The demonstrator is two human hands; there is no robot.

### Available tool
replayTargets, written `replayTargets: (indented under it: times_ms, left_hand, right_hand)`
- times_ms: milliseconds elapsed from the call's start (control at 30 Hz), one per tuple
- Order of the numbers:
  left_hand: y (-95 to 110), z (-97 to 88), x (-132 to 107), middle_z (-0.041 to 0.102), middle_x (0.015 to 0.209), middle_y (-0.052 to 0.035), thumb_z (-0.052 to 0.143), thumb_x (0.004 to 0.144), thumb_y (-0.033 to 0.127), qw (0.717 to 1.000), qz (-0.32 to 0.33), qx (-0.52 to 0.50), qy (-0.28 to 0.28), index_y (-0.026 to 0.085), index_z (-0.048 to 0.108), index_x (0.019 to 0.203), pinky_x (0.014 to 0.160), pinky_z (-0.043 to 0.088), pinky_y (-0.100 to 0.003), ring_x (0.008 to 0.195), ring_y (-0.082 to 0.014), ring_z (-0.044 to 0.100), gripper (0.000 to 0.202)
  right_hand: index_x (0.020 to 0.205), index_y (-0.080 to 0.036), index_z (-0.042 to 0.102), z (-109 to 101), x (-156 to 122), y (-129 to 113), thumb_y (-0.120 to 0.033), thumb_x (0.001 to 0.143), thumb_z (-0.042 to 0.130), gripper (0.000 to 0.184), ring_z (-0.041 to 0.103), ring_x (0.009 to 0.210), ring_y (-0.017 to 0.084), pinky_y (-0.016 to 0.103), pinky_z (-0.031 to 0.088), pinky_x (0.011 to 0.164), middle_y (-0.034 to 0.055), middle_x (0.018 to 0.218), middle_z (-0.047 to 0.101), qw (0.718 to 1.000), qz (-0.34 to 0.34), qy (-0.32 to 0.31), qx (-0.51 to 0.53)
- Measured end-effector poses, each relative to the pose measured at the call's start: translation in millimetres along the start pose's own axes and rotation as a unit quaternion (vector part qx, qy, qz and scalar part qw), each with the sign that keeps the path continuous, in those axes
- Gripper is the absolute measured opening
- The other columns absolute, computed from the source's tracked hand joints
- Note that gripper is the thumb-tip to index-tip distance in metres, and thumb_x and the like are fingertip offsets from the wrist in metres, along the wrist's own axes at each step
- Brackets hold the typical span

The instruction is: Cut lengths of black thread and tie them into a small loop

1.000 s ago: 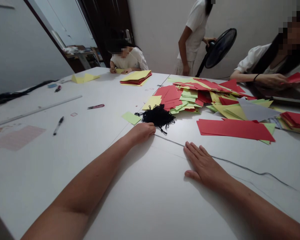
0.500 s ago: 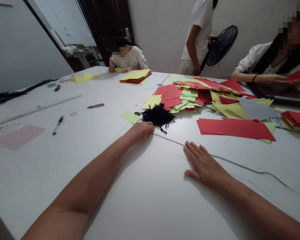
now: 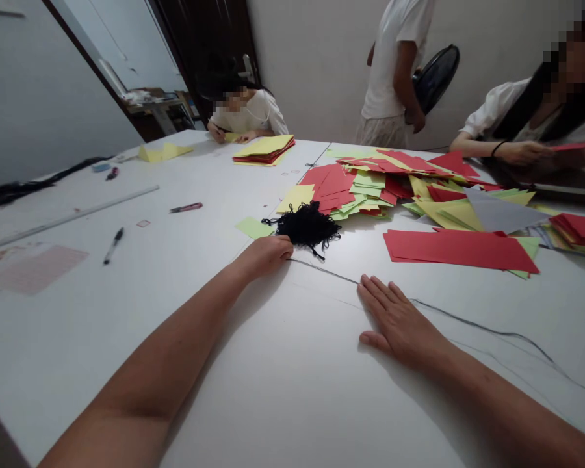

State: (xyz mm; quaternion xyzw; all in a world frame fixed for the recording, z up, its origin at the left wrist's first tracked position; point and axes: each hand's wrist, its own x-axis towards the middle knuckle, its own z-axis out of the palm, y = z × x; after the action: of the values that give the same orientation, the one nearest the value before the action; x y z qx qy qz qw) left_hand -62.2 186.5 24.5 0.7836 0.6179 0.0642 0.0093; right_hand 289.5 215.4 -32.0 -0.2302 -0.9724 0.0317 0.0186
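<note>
A thin dark cord runs over the white table between my two hands. My left hand is closed in a pinch on the cord's left end, just in front of a heap of looped black cords. Flat on the table, fingers stretched out, my right hand presses the cord under its fingertips. Beyond that hand the cord's loose length trails off to the right. A light green paper piece lies just behind my left hand.
Red, yellow and green papers lie piled beyond the heap, with long red strips at right. Thread snips, a pen and a long ruler-like strip lie left. People sit at the far side and right; one stands by a fan.
My left hand has moved slightly left, away from the black heap, drawing the cord with it. The cord's right tail has shifted. The standing person has turned and moved right.
</note>
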Motion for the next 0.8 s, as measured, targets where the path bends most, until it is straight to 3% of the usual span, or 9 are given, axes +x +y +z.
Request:
replayTargets:
  times_ms: [133, 300, 433, 533, 667, 733, 800]
  left_hand:
    - [-2.1, -0.1, -2.1, 0.061, 0.082, -0.0011, 0.042, 0.073, 0.005, 1.000, -0.001, 0.001, -0.003, 0.020, 0.052, 0.067, 0.059, 0.033, -0.025, 0.065, -0.0126, 0.051, 0.018]
    - [-2.8, -1.9, -5.4, 0.062, 0.082, -0.0008, 0.042, 0.073, 0.005, 1.000, -0.016, 0.012, -0.009, 0.020, 0.052, 0.068, 0.058, 0.033, -0.025, 0.064, -0.0126, 0.050, 0.018]
    - [-1.0, -6.5, -7.2, 0.064, 0.085, -0.0026, 0.042, 0.077, 0.007, 0.999, -0.022, 0.019, -0.018, 0.019, 0.055, 0.069, 0.060, 0.034, -0.026, 0.069, -0.0139, 0.054, 0.019]
    - [4.2, -9.8, -8.5, 0.068, 0.095, -0.0049, 0.042, 0.086, 0.015, 0.998, -0.051, 0.023, -0.032, 0.020, 0.060, 0.074, 0.066, 0.038, -0.026, 0.079, -0.0167, 0.060, 0.022]
    - [12.0, -4.4, -9.0, 0.068, 0.120, -0.0074, 0.039, 0.093, 0.026, 0.995, -0.102, -0.003, 0.004, 0.022, 0.065, 0.108, 0.074, 0.043, -0.027, 0.094, -0.0199, 0.064, 0.031]
    - [16.3, 0.2, -7.7, 0.067, 0.122, -0.0083, 0.040, 0.092, 0.031, 0.992, -0.123, -0.014, 0.010, 0.022, 0.063, 0.109, 0.077, 0.044, -0.028, 0.098, -0.0209, 0.064, 0.031]
    - [20.7, 2.7, -5.6, 0.067, 0.113, -0.0088, 0.039, 0.091, 0.035, 0.992, -0.125, -0.021, 0.005, 0.021, 0.062, 0.100, 0.078, 0.044, -0.029, 0.097, -0.0222, 0.063, 0.029]
  right_hand:
    - [0.162, -0.013, 0.025, 0.6, -0.2, -0.1, -0.070, 0.098, 0.031, 0.086, 0.022, 0.153, 0.030, 0.051, 0.028, 0.124, 0.0156, 0.166, 0.023, 1.000, 0.002, -0.002, -0.003]
    - [0.165, -0.019, 0.012, 7.1, -1.7, 1.9, -0.068, 0.097, 0.038, 0.088, 0.022, 0.153, 0.030, 0.051, 0.029, 0.123, 0.0131, 0.166, 0.023, 0.999, -0.008, 0.031, -0.003]
    - [0.164, -0.015, 0.018, 3.5, 0.3, 0.2, -0.068, 0.097, 0.036, 0.087, 0.022, 0.153, 0.032, 0.052, 0.028, 0.123, 0.0151, 0.166, 0.022, 1.000, 0.001, 0.014, -0.003]
    - [0.163, -0.014, 0.022, -8.0, 3.3, -4.9, -0.073, 0.095, 0.038, 0.091, 0.020, 0.154, 0.033, 0.053, 0.027, 0.123, 0.0168, 0.166, 0.020, 1.000, 0.016, -0.022, 0.008]
    - [0.162, -0.011, 0.023, -20.5, 7.7, -9.8, -0.076, 0.092, 0.039, 0.097, 0.014, 0.155, 0.032, 0.053, 0.020, 0.126, 0.0180, 0.167, 0.017, 0.997, 0.045, -0.052, 0.038]
    - [0.162, -0.010, 0.022, -22.3, 9.2, -11.3, -0.077, 0.092, 0.039, 0.099, 0.012, 0.156, 0.031, 0.051, 0.017, 0.127, 0.0177, 0.167, 0.015, 0.996, 0.051, -0.053, 0.052]
    - [0.162, -0.008, 0.022, -22.6, 10.1, -12.6, -0.077, 0.091, 0.040, 0.101, 0.010, 0.156, 0.030, 0.049, 0.015, 0.127, 0.0178, 0.168, 0.014, 0.995, 0.053, -0.053, 0.063]
